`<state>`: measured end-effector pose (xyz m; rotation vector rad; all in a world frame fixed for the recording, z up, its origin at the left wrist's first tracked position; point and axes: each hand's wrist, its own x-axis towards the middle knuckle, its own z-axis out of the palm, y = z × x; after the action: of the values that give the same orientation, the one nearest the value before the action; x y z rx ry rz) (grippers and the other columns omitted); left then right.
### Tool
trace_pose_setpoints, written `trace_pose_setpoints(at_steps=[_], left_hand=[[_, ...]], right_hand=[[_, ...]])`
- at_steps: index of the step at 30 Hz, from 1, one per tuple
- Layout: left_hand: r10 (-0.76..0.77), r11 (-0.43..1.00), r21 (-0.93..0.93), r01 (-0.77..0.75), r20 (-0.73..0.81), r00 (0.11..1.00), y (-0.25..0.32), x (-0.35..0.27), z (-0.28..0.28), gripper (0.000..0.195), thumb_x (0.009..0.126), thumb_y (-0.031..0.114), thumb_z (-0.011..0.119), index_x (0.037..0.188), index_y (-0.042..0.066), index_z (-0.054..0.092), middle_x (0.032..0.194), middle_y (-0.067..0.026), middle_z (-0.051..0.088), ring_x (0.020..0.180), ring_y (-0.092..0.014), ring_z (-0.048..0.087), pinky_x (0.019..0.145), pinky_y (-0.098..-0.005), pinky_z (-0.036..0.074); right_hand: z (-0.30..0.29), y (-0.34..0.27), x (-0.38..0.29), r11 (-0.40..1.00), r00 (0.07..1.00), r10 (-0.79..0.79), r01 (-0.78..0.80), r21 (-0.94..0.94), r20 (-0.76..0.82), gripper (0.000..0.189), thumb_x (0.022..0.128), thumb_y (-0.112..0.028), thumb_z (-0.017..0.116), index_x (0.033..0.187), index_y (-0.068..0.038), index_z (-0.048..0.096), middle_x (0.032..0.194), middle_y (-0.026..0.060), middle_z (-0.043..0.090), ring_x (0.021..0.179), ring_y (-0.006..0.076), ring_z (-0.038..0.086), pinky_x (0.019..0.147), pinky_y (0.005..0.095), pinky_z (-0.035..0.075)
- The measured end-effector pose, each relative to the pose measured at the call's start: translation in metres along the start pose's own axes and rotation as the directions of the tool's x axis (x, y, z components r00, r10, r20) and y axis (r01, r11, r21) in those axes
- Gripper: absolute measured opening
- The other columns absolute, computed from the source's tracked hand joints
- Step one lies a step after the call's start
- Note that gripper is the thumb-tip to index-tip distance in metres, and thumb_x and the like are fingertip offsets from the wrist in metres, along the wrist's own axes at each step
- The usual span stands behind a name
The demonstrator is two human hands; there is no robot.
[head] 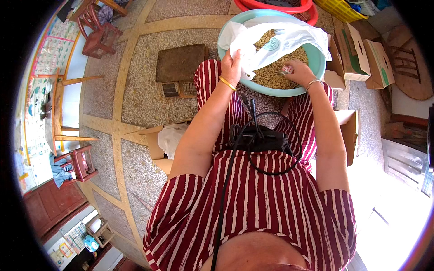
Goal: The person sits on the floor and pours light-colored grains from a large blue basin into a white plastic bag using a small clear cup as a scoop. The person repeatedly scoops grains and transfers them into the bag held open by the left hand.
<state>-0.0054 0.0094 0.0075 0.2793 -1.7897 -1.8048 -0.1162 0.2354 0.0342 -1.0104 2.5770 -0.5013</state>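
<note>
A light teal plastic basin [274,90] stands before my knees with a bed of tan beans or kernels [271,77] in it. My left hand [231,66] grips the gathered edge of a white plastic bag [298,38] at the basin's left side. The bag is spread over the far part of the basin, and more kernels show at its opening. Down among the kernels, my right hand [301,72] holds a small red-and-white can [286,69]. Its fingers hide part of the can.
A platform scale [181,64] rests on the floor to the left. Beyond the basin are red tubs [313,15] and a yellow plastic basket [339,9]. Cardboard boxes [352,56] stand at right, and an open carton [156,145] sits by my left elbow. A black cable [298,135] loops over my lap.
</note>
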Motion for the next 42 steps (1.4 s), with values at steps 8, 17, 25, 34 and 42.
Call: trace_pose_setpoints(at_steps=[8,17,25,34,42], left_hand=[[-0.005,1.000,-0.023,0.004,-0.018,1.000,0.003,0.000,-0.001,0.039,0.092,0.030,0.038,0.103,-0.005,0.053,0.090,-0.0098,0.060,0.082,-0.016,0.056,0.074,-0.0275,0.044],[0.011,0.998,-0.058,-0.013,-0.036,0.999,0.002,-0.002,0.000,0.042,0.092,0.032,0.038,0.103,-0.005,0.054,0.090,-0.0102,0.061,0.081,-0.016,0.057,0.073,-0.0270,0.045],[-0.055,0.969,-0.240,0.055,0.006,0.998,-0.001,0.000,-0.003,0.040,0.092,0.028,0.037,0.103,-0.006,0.054,0.091,-0.0085,0.060,0.079,-0.014,0.057,0.071,-0.0260,0.046],[-0.155,0.923,-0.356,0.145,0.000,0.988,0.008,-0.002,-0.001,0.041,0.093,0.030,0.038,0.096,-0.006,0.057,0.082,-0.0054,0.061,0.070,-0.009,0.056,0.060,-0.0223,0.045],[-0.161,0.927,-0.341,0.158,0.018,0.987,0.015,-0.003,0.008,0.042,0.092,0.032,0.038,0.093,-0.006,0.058,0.080,-0.0057,0.060,0.067,-0.009,0.054,0.058,-0.0223,0.043]], right_hand=[[-0.005,0.013,0.005,0.876,0.994,0.055,-0.093,0.473,0.093,0.044,0.072,-0.030,0.065,0.105,-0.002,0.057,0.082,0.0066,0.060,0.075,0.0143,0.058,0.066,0.0273,0.047],[-0.039,0.000,-0.013,0.359,0.954,0.069,-0.297,0.885,0.292,0.042,0.082,-0.022,0.058,0.115,0.002,0.048,0.091,0.0051,0.059,0.075,0.0099,0.058,0.067,0.0240,0.051],[-0.062,-0.045,0.029,0.288,0.995,0.089,-0.060,0.956,0.036,0.038,0.084,-0.021,0.054,0.113,0.003,0.049,0.095,0.0076,0.058,0.083,0.0135,0.057,0.069,0.0261,0.050],[-0.057,-0.076,0.071,0.033,0.982,0.179,0.057,0.998,-0.062,0.027,0.082,-0.021,0.058,0.098,0.000,0.056,0.082,0.0068,0.057,0.075,0.0165,0.058,0.068,0.0299,0.050],[-0.014,-0.022,0.075,0.682,0.904,0.340,-0.047,0.730,-0.259,0.040,0.076,-0.030,0.060,0.101,0.002,0.057,0.079,0.0102,0.061,0.071,0.0205,0.059,0.067,0.0304,0.049]])
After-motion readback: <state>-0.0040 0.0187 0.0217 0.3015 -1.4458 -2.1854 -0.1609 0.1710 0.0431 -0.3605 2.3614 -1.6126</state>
